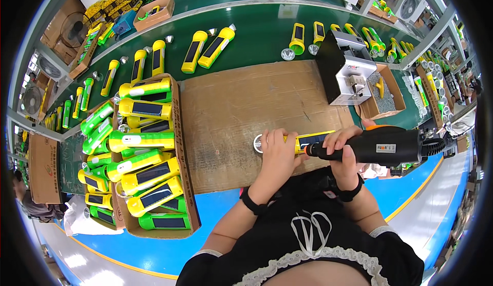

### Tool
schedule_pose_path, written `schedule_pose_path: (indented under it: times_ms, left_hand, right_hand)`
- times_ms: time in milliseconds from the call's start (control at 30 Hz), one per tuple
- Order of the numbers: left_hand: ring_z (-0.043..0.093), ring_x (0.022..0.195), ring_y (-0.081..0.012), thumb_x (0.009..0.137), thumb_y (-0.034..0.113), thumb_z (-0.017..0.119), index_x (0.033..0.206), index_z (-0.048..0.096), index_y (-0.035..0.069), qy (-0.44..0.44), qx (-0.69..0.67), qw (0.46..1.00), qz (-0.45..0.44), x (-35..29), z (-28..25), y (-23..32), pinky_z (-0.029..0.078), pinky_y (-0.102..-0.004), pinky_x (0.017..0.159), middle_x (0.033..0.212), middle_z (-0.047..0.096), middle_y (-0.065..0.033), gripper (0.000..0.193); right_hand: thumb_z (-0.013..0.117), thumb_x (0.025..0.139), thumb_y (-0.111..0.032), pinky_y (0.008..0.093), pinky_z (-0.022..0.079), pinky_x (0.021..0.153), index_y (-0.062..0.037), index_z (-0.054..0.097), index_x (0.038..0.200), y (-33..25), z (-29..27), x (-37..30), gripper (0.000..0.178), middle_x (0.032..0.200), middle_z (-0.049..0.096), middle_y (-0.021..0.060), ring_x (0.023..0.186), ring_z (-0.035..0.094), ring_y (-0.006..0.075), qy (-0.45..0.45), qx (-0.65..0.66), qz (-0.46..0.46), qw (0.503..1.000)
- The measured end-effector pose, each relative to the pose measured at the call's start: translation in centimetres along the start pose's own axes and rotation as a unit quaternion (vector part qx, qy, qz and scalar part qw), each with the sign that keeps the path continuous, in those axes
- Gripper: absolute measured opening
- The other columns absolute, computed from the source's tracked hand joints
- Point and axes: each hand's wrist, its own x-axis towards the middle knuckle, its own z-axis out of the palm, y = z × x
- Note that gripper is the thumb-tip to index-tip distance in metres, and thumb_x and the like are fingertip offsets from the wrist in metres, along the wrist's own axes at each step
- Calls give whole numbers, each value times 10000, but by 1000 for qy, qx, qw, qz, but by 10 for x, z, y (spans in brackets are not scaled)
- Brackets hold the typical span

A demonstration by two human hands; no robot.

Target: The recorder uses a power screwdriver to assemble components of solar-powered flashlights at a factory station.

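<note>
My left hand (278, 153) is closed around the head end of a yellow flashlight (314, 139) with a dark solar panel, which lies sideways on a cardboard sheet (246, 101). A round silvery reflector (258, 143) pokes out left of my fingers. In my right hand (342, 144) is a black electric screwdriver (398, 146), its fingers wrapped round the front of the body. The tool lies level and points left, its tip close to my left hand and the flashlight. Whether the tip touches a screw is hidden by my fingers.
On the left stands a cardboard box (191, 204) heaped with yellow and green flashlights. A black and silver screw-feeder machine (354, 75) is at right, beside an open box of small screws (382, 93). Across the green conveyor (251, 34) stand several flashlights with loose reflectors.
</note>
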Motion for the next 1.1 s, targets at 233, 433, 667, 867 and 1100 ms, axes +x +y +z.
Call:
schedule_pose_path:
  times_ms: [233, 433, 667, 867, 1100]
  left_hand:
    - [460, 1024, -331, 608, 199, 794, 1052, 573, 42, -8, 0, 1000, -2, 0, -1, 1, 274, -537, 997, 1015, 484, -151, 520]
    - [457, 1014, -337, 632, 142, 753, 1037, 574, 39, 7, -4, 1000, 0, 1, 5, 0, 272, -538, 995, 1002, 475, -153, 454]
    - [466, 1012, -321, 596, 113, 750, 1012, 570, 35, 23, 14, 1000, 8, 3, 6, 2, 289, -514, 989, 980, 479, -141, 460]
    - [457, 1004, -339, 599, 106, 741, 1010, 571, 45, 25, 18, 999, 10, 3, 3, 6, 295, -508, 981, 975, 474, -150, 448]
    - [451, 1000, -356, 652, 125, 731, 1090, 551, 41, -22, 35, 999, 12, -2, 0, 5, 313, -489, 939, 1011, 479, -167, 481]
  right_hand:
    - [597, 862, -155, 360, 473, 673, -91, 232, 1319, 4, 1, -3, 589, 784, 479, 67, 619, 524, 170, 7, -42, 31, 999]
    - [593, 846, -63, 363, 479, 655, -91, 253, 1268, 15, 1, -5, 542, 790, 492, 84, 623, 529, 178, -58, -50, 16, 997]
    - [578, 747, 71, 255, 468, 723, -9, 291, 1224, 18, 2, -5, 563, 759, 564, 54, 662, 575, 126, -99, -110, 25, 989]
    - [623, 717, 52, 219, 421, 697, 19, 368, 1196, 26, 5, -7, 544, 836, 541, 29, 735, 520, 84, -71, -116, 86, 987]
    - [625, 788, -25, 275, 466, 597, 21, 275, 1283, -6, -17, 31, 607, 780, 532, 71, 614, 538, 134, 23, 24, 4, 999]
